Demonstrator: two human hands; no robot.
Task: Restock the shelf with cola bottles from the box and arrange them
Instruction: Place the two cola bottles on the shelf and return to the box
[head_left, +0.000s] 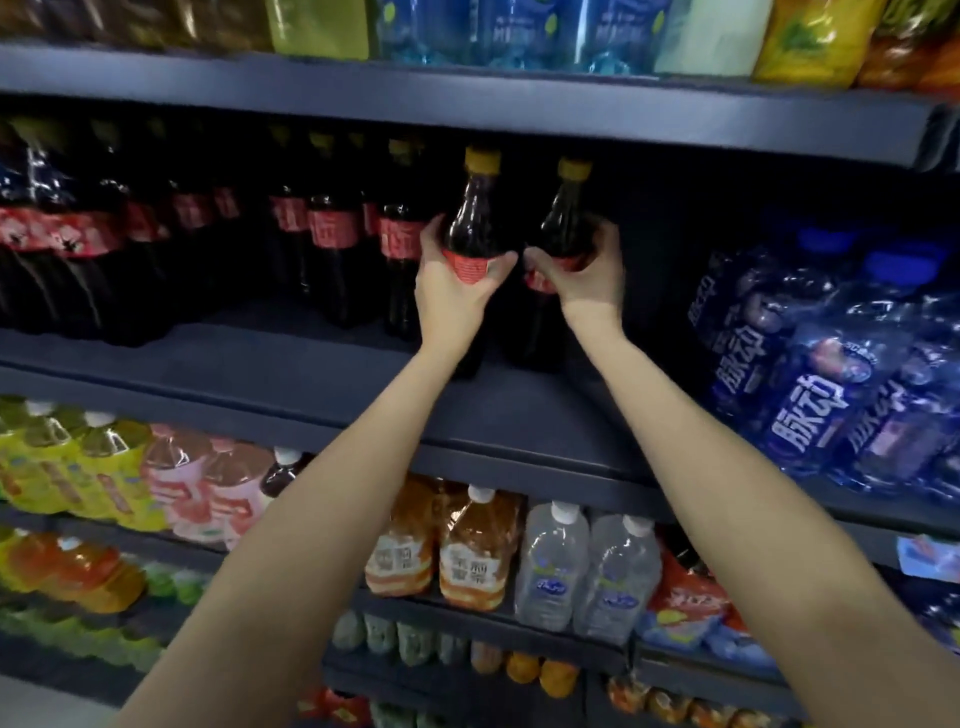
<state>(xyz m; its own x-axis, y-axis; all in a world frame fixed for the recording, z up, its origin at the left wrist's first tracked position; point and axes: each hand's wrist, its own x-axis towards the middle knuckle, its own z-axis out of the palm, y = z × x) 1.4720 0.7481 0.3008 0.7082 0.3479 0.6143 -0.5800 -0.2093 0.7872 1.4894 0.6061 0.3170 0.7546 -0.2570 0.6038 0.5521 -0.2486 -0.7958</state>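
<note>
A shop: tiered shelves (467, 98) packed with bottled drinks (332, 234).

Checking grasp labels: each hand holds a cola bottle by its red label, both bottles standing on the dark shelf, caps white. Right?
Not quite: the caps are yellow, not white, as the head view shows. The rest holds: the left hand grips one cola bottle and the right hand the other, each at its red label, both standing on the dark shelf.

Glossy clear-plastic cola bottles (470, 228) stand on a matt dark shelf (311, 374).
</note>
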